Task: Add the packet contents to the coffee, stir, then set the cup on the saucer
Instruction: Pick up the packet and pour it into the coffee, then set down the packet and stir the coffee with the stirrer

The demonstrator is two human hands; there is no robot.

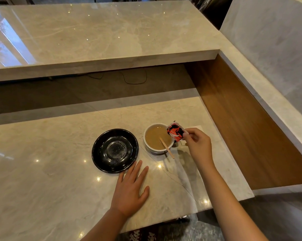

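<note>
1. The right hand pinched a red packet by its corner, held tilted over the right rim of the cup.
2. The left hand lay flat and empty on the counter, in front of the cup and to its left.
3. To pour well, the torn edge should probably point down over the coffee, with gentle taps.
4. The cup held light brown coffee and a wooden stick leaning on its near rim.
5. Left of the cup, the black saucer sat empty, close but apart.
</note>
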